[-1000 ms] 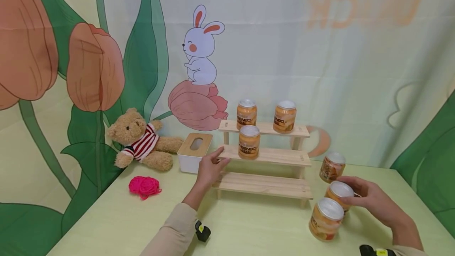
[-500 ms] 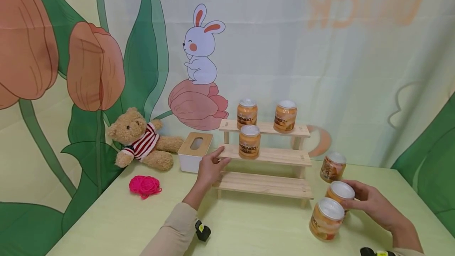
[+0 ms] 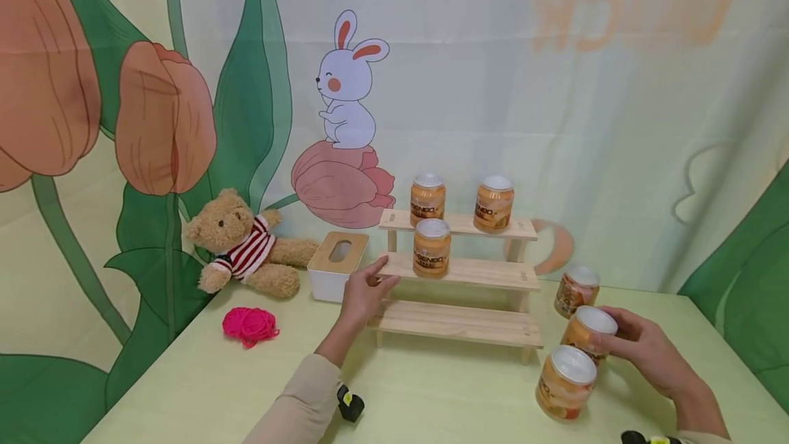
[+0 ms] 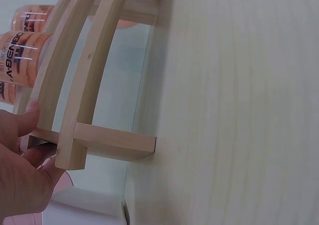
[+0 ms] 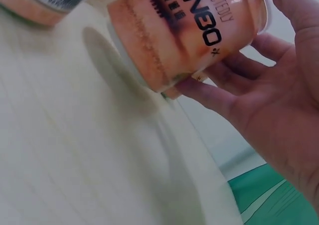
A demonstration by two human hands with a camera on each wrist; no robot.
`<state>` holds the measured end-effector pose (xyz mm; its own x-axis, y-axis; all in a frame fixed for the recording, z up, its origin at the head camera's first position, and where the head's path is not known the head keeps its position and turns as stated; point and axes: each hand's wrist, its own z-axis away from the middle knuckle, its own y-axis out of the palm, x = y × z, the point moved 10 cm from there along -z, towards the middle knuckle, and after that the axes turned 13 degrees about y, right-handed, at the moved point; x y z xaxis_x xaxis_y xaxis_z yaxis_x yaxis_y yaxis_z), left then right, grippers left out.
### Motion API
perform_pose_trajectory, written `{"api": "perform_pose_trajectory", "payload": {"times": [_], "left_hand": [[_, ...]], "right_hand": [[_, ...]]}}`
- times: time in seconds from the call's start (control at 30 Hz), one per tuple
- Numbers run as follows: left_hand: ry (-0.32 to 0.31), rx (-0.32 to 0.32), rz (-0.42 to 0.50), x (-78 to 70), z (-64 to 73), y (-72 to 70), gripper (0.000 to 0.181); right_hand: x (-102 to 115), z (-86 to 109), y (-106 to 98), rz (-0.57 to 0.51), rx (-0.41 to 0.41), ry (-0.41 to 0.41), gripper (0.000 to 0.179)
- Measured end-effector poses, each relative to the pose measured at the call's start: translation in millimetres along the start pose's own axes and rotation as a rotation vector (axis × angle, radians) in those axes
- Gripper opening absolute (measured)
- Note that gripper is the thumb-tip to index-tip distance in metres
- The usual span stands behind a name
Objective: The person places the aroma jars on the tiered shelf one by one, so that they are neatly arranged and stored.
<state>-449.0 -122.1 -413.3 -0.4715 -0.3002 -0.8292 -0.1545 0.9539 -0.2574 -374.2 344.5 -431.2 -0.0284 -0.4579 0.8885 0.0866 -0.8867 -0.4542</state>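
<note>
My left hand (image 3: pixel 364 294) grips the left end of the middle tier of a three-tier wooden shelf rack (image 3: pixel 493 274). In the left wrist view its thumb (image 4: pixel 29 119) lies over the board and fingers reach beneath. At the right, my right hand (image 3: pixel 647 348) holds an orange-labelled can (image 3: pixel 585 336) with a silvery lid between thumb and fingers. The right wrist view shows that can (image 5: pixel 174 35) slightly tilted, its base just above the table over a shadow. A similar can (image 3: pixel 566 384) stands in front of it, another can (image 3: pixel 577 292) behind.
Two cans, left (image 3: pixel 428 199) and right (image 3: pixel 494 204), stand on the top tier; one can (image 3: pixel 431 248) is on the middle tier. Left of the rack are a tissue box (image 3: pixel 329 285), a teddy bear (image 3: pixel 246 245) and pink yarn (image 3: pixel 250 325). A printed curtain (image 3: pixel 456 88) hangs behind.
My right hand has closed its grasp on the middle can of the right-hand group and raised it slightly. The left hand keeps its hold on the rack.
</note>
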Motion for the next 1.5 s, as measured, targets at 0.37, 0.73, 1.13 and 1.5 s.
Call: {"api": "perform_pose_trajectory", "payload": {"times": [0.37,0.73,1.13,1.5], "left_hand": [[-0.001,-0.001,-0.012,-3.1,1.3,-3.3,0.052],[0.000,-0.003,-0.007,-7.6,1.2,-1.2,0.053],[0.026,-0.007,-0.024,-9.1,2.2,1.2,0.052],[0.004,0.000,-0.019,-6.1,2.2,-0.6,0.053]], "right_hand": [[21,-1.7,-4,0.026,-0.122,0.024,0.069],[65,8.2,1,0.043,-0.214,0.002,0.073],[105,20.3,11,0.002,-0.268,-0.040,0.066],[141,23.5,44,-0.025,-0.214,-0.087,0.062]]}}
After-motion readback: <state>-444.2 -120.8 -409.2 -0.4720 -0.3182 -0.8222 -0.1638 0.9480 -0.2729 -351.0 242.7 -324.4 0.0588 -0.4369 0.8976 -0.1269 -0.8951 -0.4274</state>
